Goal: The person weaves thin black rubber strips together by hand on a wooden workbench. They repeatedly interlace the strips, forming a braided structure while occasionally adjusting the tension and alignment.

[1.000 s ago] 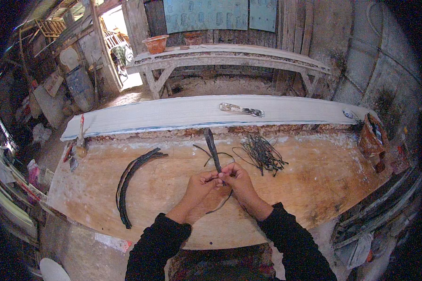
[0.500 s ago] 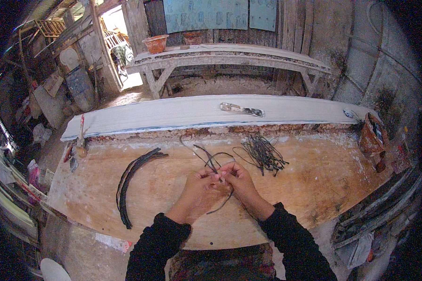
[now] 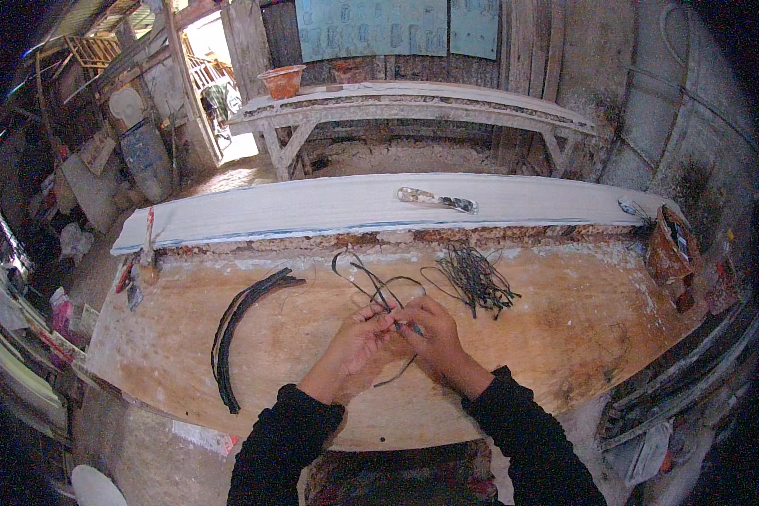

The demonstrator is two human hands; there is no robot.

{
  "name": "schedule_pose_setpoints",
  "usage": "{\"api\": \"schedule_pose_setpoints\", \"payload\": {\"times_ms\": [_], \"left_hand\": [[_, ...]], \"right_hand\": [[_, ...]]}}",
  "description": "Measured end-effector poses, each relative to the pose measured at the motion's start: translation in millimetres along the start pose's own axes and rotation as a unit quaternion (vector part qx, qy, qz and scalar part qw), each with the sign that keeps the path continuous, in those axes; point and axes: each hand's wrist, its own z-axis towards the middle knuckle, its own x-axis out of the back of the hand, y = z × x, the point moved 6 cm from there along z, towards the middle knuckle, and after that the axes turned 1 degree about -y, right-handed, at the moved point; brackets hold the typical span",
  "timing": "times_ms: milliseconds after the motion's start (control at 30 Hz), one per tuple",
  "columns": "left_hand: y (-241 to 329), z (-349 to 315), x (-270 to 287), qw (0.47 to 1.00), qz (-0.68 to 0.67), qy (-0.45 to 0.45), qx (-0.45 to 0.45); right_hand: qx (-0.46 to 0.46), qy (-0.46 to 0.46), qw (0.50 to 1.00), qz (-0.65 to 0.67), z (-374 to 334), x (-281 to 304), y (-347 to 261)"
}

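Both my hands meet over the middle of the wooden board. Dark, thin flat strips (image 3: 378, 285) run between my fingers, looping up past the fingertips, with one tail hanging below. My left hand (image 3: 356, 344) is closed, pinching the strips at thumb and fingertips. Beside it my right hand (image 3: 434, 336) is also closed on the strips, fingertips touching the left ones. Exactly where they cross is hidden by my fingers. To the left lies a curved bundle of black strips (image 3: 230, 333). A tangled pile of dark knotted strips (image 3: 478, 281) sits to the right, just beyond my right hand.
A white-coated plank (image 3: 295, 207) runs along the board's far edge, with a stained scraper-like tool (image 3: 437, 200) on it. A brush (image 3: 148, 249) stands at the left end, an orange-brown container (image 3: 671, 244) at the right. Farther back, a bench (image 3: 346, 110) carries an orange pot (image 3: 282, 81).
My right hand has shifted slightly right and down, its fingers curling more. The strip loop above my fingers has opened wider; the tail below shows less.
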Motion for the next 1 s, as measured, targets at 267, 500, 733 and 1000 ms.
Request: {"api": "schedule_pose_setpoints", "payload": {"times_ms": [267,500,733,1000], "left_hand": [[-10,1,3,0.997,-0.078,0.001,-0.017],[4,-2,-4,0.996,-0.039,0.054,-0.058],[2,3,11,0.996,0.017,0.039,-0.078],[10,-5,-1,0.995,0.054,0.044,-0.075]], "right_hand": [[-0.01,0.021,0.997,0.073,-6,-5,10],[-0.199,-0.021,0.961,0.193,-4,-11,15],[-0.33,-0.067,0.872,0.354,-14,-28,31],[-0.287,-0.039,0.929,0.232,-11,-20,34]]}}
